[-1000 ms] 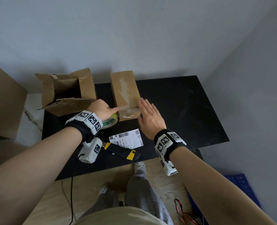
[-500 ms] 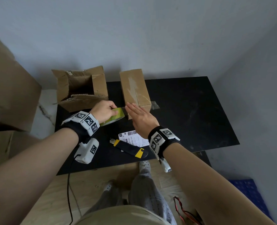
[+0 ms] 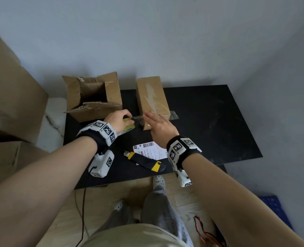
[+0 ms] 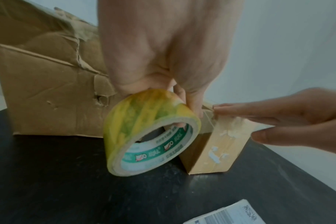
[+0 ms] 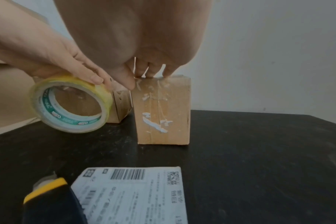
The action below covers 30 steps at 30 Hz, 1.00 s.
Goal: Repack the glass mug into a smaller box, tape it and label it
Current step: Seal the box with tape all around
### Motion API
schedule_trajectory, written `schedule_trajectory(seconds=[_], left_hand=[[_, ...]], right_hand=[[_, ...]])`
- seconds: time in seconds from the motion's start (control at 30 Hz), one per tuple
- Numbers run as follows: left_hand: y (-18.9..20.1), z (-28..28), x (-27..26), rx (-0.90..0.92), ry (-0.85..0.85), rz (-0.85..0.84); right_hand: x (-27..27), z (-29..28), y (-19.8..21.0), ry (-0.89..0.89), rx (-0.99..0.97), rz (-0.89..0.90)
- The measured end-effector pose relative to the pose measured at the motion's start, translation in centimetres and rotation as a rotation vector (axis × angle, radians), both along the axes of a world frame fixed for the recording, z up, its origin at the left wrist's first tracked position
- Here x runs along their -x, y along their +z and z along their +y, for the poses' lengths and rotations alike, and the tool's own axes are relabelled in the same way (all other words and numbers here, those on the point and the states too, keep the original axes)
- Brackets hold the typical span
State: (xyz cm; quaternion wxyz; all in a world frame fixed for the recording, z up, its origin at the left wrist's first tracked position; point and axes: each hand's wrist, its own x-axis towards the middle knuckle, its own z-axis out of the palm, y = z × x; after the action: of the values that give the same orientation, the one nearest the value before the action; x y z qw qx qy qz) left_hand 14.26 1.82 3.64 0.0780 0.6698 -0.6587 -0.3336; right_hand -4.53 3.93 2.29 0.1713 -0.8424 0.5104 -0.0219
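The small closed cardboard box [image 3: 152, 97] stands on the black table [image 3: 210, 122]; the mug is hidden. My left hand [image 3: 128, 119] grips the yellow-green tape roll [image 3: 129, 125] just left of the box's near end, held off the table. A clear strip of tape [image 3: 173, 117] runs from the roll across the box's near top and sticks out on its right. My right hand [image 3: 147, 116] presses straight fingers on that taped top edge. The left wrist view has the roll [image 4: 150, 133] tilted beside the box [image 4: 217, 150]. In the right wrist view my fingertips [image 5: 144, 74] rest on the box [image 5: 161, 112].
A larger, torn open box [image 3: 94, 98] stands at the table's back left. The white shipping label [image 3: 152, 150] and a black-and-yellow utility knife [image 3: 145, 161] lie near the front edge. Big cartons [image 3: 10, 104] stand to the left, beside the table.
My left hand has lifted the roll and drawn tape leftwards across the box's near end. The right hand moved from the box's right side onto its taped top edge.
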Motion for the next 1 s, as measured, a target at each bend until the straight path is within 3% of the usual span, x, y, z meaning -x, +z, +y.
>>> schedule_trajectory(seconds=[0.27, 0.53, 0.7, 1.0], left_hand=[[0.6, 0.8, 0.0, 0.032, -0.076, 0.053], [0.3, 0.6, -0.8, 0.004, -0.085, 0.069], [0.0, 0.9, -1.2, 0.005, -0.094, 0.097], [-0.1, 1.0, -1.1, -0.025, -0.086, 0.121]], right_hand=[[-1.3, 3.1, -0.2, -0.068, 0.257, -0.15], [-3.2, 7.4, -3.2, -0.059, -0.21, 0.147], [-3.4, 8.2, -5.2, -0.049, -0.261, 0.268], [-2.8, 8.0, -5.1, -0.142, -0.244, 0.211]])
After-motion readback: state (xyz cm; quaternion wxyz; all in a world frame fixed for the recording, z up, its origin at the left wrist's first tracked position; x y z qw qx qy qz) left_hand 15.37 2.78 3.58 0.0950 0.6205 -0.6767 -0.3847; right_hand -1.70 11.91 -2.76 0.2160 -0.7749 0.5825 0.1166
